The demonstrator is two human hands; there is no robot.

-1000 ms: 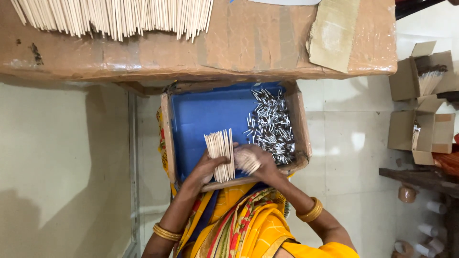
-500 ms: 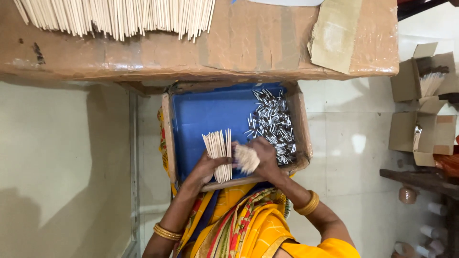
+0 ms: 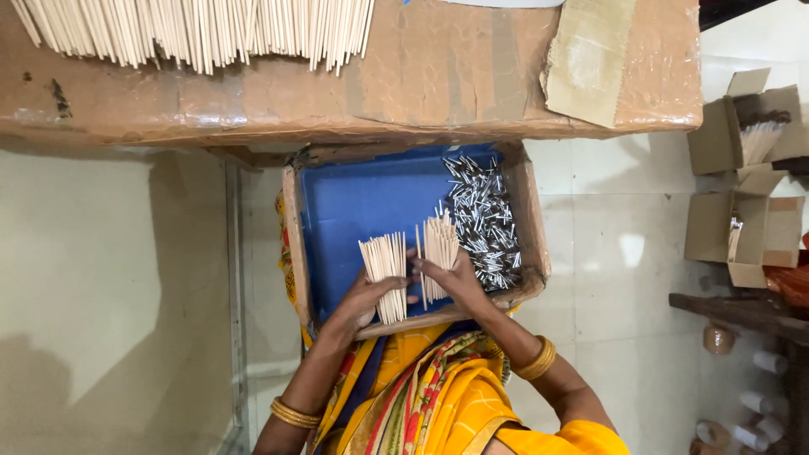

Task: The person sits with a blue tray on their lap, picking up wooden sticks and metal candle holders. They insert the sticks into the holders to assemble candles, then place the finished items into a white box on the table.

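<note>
Each hand's fingers (image 3: 389,286) clasp a stick bundle (image 3: 385,263) (upright over the blue tray (image 3: 354,202)).

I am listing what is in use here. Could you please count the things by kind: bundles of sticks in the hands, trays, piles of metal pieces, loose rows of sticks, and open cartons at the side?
Bundles of pale sticks, one in the left hand and one in the right hand: 2
Blue-lined tray: 1
Pile of small metal pieces: 1
Row of sticks on the cardboard top: 1
Open cartons: 2
Total: 7
</note>
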